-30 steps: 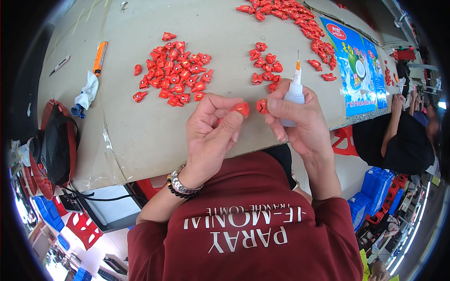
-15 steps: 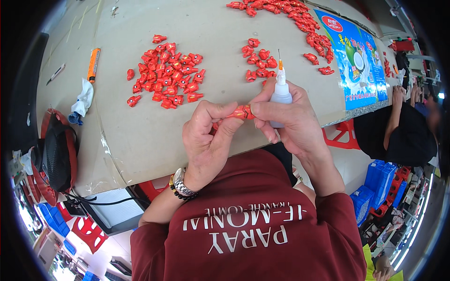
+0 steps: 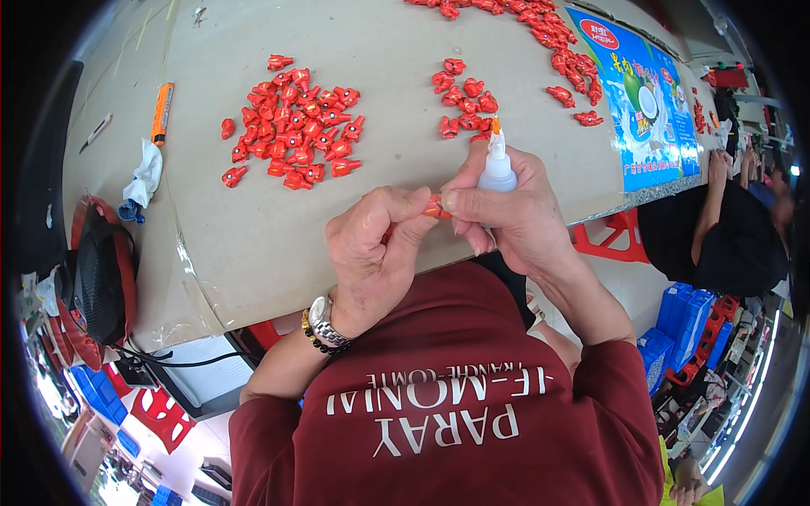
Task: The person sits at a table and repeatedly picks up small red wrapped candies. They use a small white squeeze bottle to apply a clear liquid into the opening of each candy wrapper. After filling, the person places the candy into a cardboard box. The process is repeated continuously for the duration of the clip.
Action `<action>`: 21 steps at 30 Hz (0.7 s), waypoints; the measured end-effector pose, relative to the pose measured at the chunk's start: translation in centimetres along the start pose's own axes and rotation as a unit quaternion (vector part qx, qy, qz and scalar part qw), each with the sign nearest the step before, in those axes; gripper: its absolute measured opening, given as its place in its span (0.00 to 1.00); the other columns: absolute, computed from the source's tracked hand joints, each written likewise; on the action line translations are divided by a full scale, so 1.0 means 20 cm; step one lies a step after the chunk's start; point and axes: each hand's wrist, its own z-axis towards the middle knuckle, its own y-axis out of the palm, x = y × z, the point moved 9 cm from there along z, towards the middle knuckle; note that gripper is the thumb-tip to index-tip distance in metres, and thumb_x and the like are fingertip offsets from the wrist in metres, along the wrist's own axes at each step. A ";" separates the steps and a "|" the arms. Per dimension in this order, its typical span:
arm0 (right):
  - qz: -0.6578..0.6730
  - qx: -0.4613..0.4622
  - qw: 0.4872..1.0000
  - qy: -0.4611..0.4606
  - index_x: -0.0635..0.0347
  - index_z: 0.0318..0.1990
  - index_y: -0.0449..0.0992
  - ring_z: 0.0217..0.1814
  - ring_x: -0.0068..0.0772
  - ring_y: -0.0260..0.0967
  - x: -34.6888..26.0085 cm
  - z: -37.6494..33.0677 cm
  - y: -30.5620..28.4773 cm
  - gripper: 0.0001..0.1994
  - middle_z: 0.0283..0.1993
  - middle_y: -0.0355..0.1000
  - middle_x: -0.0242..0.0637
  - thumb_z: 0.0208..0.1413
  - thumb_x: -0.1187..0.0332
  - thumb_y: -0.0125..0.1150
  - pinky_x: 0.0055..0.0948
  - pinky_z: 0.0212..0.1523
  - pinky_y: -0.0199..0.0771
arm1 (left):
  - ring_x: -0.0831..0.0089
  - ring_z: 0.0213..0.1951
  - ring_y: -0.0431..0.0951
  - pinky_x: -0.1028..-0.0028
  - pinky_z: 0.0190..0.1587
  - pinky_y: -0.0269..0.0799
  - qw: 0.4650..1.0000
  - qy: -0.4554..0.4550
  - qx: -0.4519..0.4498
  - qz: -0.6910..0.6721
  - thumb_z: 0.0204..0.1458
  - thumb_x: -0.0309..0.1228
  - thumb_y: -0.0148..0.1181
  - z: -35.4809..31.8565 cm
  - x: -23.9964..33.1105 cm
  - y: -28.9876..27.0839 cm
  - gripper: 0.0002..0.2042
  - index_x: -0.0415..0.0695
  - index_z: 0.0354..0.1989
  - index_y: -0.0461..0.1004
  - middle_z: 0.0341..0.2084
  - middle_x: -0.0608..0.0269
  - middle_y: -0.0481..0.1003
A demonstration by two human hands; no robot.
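Fingertips of both hands meet on a small red plastic part (image 3: 435, 207) with yellow marks, just off the table's near edge. My left hand (image 3: 371, 240) pinches its left end; another bit of red shows inside the curled fingers. My right hand (image 3: 519, 207) grips the part's right end between thumb and forefinger. That same hand also holds a white squeeze bottle (image 3: 498, 173), orange-based needle tip pointing up. Beyond the left hand lies a pile of similar red parts (image 3: 295, 126). A smaller group of red parts (image 3: 460, 97) lies past the bottle.
More red parts (image 3: 548, 29) form a long heap at the far right, beside a blue printed sheet (image 3: 637, 101). On the left are an orange tube-like stick (image 3: 163, 114), a slim knife (image 3: 97, 132), crumpled tissue (image 3: 147, 173) and a black bag (image 3: 105, 270). Another person (image 3: 717, 228) sits at right.
The bottle has tilted slightly left and sits a little lower. My fingers have closed in around the red part, so less of it shows. Both hands remain together.
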 end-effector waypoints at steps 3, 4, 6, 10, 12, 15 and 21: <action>0.004 0.001 1.000 0.009 0.61 0.28 0.70 0.17 0.20 0.67 0.01 0.00 0.00 0.07 0.22 0.71 0.35 0.46 0.78 0.64 0.17 0.09 0.59 | 0.77 0.23 0.74 0.80 0.27 0.69 1.000 -0.005 -0.001 -0.001 0.49 0.18 0.61 0.00 0.00 0.00 0.04 0.36 0.31 0.73 0.22 0.60 0.76; 0.007 0.002 1.000 0.011 0.61 0.28 0.70 0.17 0.20 0.67 0.01 0.00 0.00 0.07 0.22 0.71 0.35 0.46 0.78 0.64 0.17 0.09 0.59 | 0.77 0.23 0.74 0.80 0.27 0.69 1.000 -0.005 -0.001 -0.001 0.49 0.18 0.61 0.00 0.00 0.00 0.03 0.36 0.31 0.73 0.22 0.60 0.76; 0.009 0.003 1.000 0.006 0.61 0.28 0.70 0.17 0.20 0.67 0.01 0.00 0.00 0.07 0.22 0.71 0.35 0.46 0.78 0.64 0.16 0.09 0.59 | 0.77 0.24 0.74 0.79 0.27 0.69 1.000 -0.005 0.000 0.001 0.49 0.18 0.61 0.00 0.00 0.00 0.03 0.36 0.31 0.73 0.22 0.60 0.76; 0.017 0.000 1.000 -0.001 0.60 0.28 0.70 0.17 0.19 0.67 0.01 0.01 0.00 0.07 0.22 0.70 0.34 0.46 0.78 0.64 0.16 0.09 0.59 | 0.77 0.24 0.74 0.79 0.27 0.69 1.000 -0.011 -0.003 0.008 0.49 0.18 0.61 0.00 0.00 0.01 0.03 0.36 0.31 0.73 0.22 0.60 0.76; 0.019 -0.004 1.000 -0.001 0.60 0.27 0.70 0.17 0.19 0.67 0.01 0.01 0.00 0.07 0.21 0.70 0.34 0.46 0.78 0.64 0.16 0.09 0.58 | 0.77 0.23 0.74 0.80 0.27 0.68 1.000 -0.013 -0.001 0.009 0.49 0.18 0.61 0.00 0.00 0.00 0.03 0.36 0.31 0.73 0.22 0.60 0.76; 0.022 -0.009 1.000 -0.003 0.60 0.27 0.70 0.17 0.19 0.67 0.01 0.01 0.00 0.07 0.21 0.70 0.34 0.47 0.77 0.64 0.16 0.09 0.58 | 0.79 0.23 0.73 0.81 0.26 0.68 1.000 -0.006 0.009 0.014 0.49 0.18 0.61 0.00 0.01 0.00 0.04 0.36 0.32 0.74 0.22 0.61 0.75; 0.005 -0.021 1.000 -0.007 0.63 0.32 0.73 0.17 0.18 0.66 -0.02 0.03 -0.01 0.07 0.21 0.70 0.34 0.47 0.77 0.65 0.15 0.12 0.60 | 0.86 0.23 0.71 0.82 0.26 0.66 0.996 -0.083 0.019 -0.006 0.50 0.22 0.62 0.00 -0.06 -0.01 0.05 0.38 0.35 0.74 0.22 0.65 0.76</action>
